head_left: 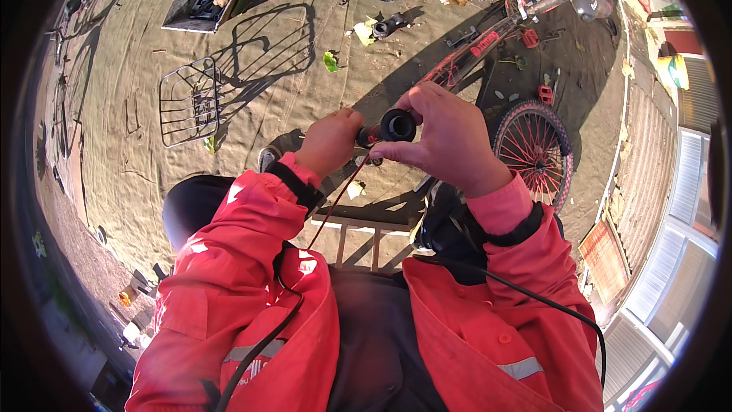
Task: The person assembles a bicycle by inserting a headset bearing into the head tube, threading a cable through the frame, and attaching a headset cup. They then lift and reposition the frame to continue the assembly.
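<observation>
Outdoors, over a tan tarp (290, 84), both hands (396, 141) grip a black handlebar grip (390, 127).

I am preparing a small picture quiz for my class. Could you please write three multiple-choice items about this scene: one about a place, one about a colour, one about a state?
1. Where is the wire basket?
A. On the ground, to the left of the hands
B. Hanging on the bicycle
C. On the person's lap

2. What colour are the spokes of the bicycle wheel by the right hand?
A. White
B. Red
C. Blue

3. How is the black handlebar grip held?
A. It lies loose on the ground
B. Only the left hand touches it
C. The right hand pinches its open end while the left hand grips the bar beside it

Answers: 1 A, the basket rests on the tarp-covered ground left of the hands. 2 B, spokes and rim look red. 3 C, the right hand has fingers around the grip's end; the left hand is closed next to it.
</observation>
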Demonstrator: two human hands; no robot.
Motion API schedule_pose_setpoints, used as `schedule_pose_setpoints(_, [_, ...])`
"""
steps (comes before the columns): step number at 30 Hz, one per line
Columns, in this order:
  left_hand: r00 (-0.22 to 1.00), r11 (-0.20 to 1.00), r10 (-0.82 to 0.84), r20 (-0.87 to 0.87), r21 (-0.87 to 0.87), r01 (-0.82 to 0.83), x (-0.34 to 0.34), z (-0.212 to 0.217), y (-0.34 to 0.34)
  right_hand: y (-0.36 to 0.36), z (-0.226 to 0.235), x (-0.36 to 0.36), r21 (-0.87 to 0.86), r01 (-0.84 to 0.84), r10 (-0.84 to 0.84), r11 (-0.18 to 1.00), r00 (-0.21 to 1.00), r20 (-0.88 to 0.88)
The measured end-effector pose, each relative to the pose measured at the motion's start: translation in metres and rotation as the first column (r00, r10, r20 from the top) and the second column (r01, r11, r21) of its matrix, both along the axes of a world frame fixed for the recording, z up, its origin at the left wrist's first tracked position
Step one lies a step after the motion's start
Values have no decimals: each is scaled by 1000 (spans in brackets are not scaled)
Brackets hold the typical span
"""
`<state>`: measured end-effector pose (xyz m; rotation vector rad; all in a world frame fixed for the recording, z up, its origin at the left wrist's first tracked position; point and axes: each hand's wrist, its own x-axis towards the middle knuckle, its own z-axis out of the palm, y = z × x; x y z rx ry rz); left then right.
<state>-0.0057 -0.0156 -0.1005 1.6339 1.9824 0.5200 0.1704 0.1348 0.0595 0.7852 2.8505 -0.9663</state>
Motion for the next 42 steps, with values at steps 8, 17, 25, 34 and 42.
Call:
schedule_pose_setpoints(8, [1000, 1000, -2, 3, 8, 2, -1, -2, 0, 12, 0, 5, 13, -180, 178, 984, 962, -204])
schedule_pose_setpoints(17, [1000, 1000, -6, -10, 24, 7, -1, -4, -1, 7, -5, 2, 40, -121, 127, 992, 954, -270])
schedule_pose_setpoints(25, [999, 999, -36, -30, 21, 37, -4, -5, -1, 2, 4, 3, -57, -5, 4, 998, 1000, -7])
schedule_pose_setpoints(34, [1000, 999, -15, -22, 36, 16, -2, -6, 0, 6, -6, 2, -31, -130, 120, 991, 968, -222])
schedule_pose_setpoints(42, [1000, 999, -16, -18, 33, 17, -3, -6, -1, 9, -1, 5, -48, -164, 143, 985, 944, -297])
